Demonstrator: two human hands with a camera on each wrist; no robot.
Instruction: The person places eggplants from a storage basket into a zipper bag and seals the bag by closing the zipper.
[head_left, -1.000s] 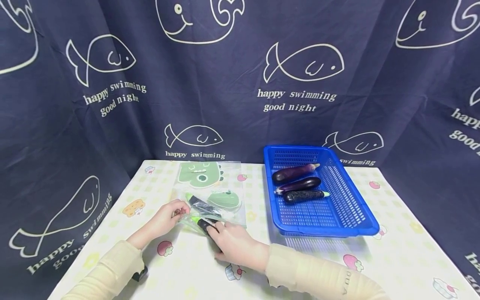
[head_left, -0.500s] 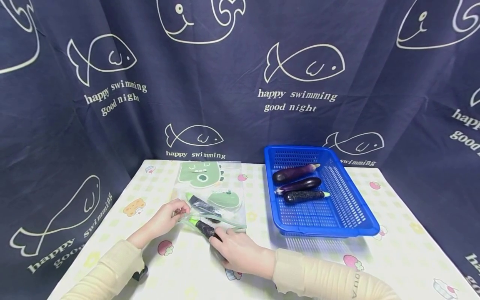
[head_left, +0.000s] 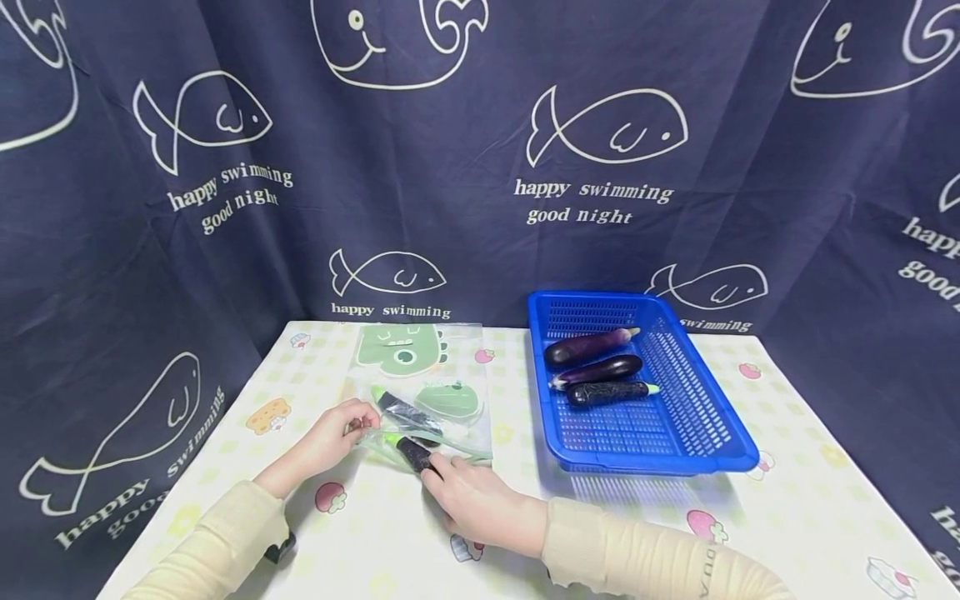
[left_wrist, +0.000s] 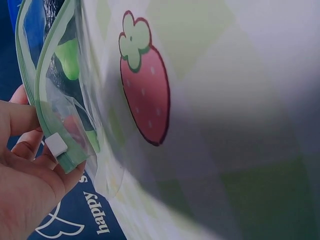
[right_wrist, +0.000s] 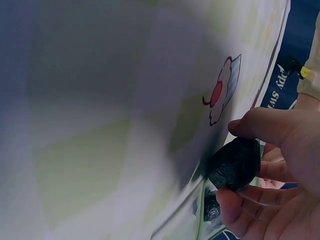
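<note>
My left hand [head_left: 341, 433] pinches a corner of a clear zip bag [head_left: 465, 337] with a green dinosaur print. In the left wrist view, the white slider [left_wrist: 56, 144] sits beside my fingers on the green zip edge. My right hand [head_left: 483, 504] grips the rear end of a dark eggplant [head_left: 414, 454], whose green stem end points into the bag's mouth. The right wrist view shows the eggplant's blunt dark end [right_wrist: 235, 162] between thumb and fingers. Another eggplant [head_left: 408, 411], with a green stem, lies inside the bag.
To the right stands a blue plastic basket [head_left: 660, 461] holding three eggplants [head_left: 607, 392]. A patterned cloth [head_left: 360, 533] covers the table. Behind it hangs a dark blue curtain [head_left: 480, 208] with fish drawings.
My right hand has slid back along the eggplant toward its blunt end, uncovering more of its dark skin. The left hand keeps its pinch on the bag corner in the same spot.
</note>
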